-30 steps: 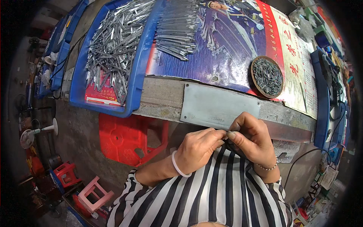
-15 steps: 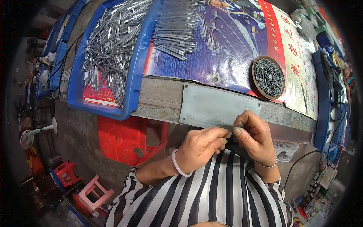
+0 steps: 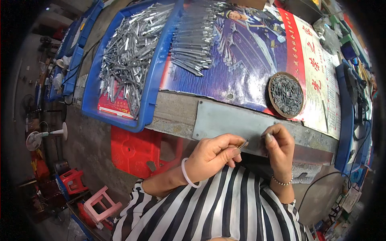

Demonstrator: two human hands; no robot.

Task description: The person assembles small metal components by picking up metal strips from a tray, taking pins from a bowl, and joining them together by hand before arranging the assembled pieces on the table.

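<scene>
My left hand (image 3: 213, 156) pinches a small, slim metal piece (image 3: 244, 143) between thumb and forefinger, its tip pointing up and to the right. Just to the right, my right hand (image 3: 278, 149) is raised apart from it, thumb and forefinger pressed together; whether anything sits between them I cannot make out. Both hands are over the near edge of the bench, by a flat grey metal plate (image 3: 223, 123). Beyond the right hand stands a round bowl (image 3: 276, 111) full of short dark metal pins (image 3: 286, 93).
A blue tray (image 3: 157, 82) heaped with slim silvery metal pieces (image 3: 132, 52) stands at the left. Similar pieces (image 3: 191, 44) lie in rows on a printed poster (image 3: 241, 82). Under the bench is a red plastic stool (image 3: 130, 150); another blue tray (image 3: 343, 132) is at the right.
My hands, together before, have drawn apart; the right one has moved right, away from the metal piece in the left. The whole view has shifted slightly.
</scene>
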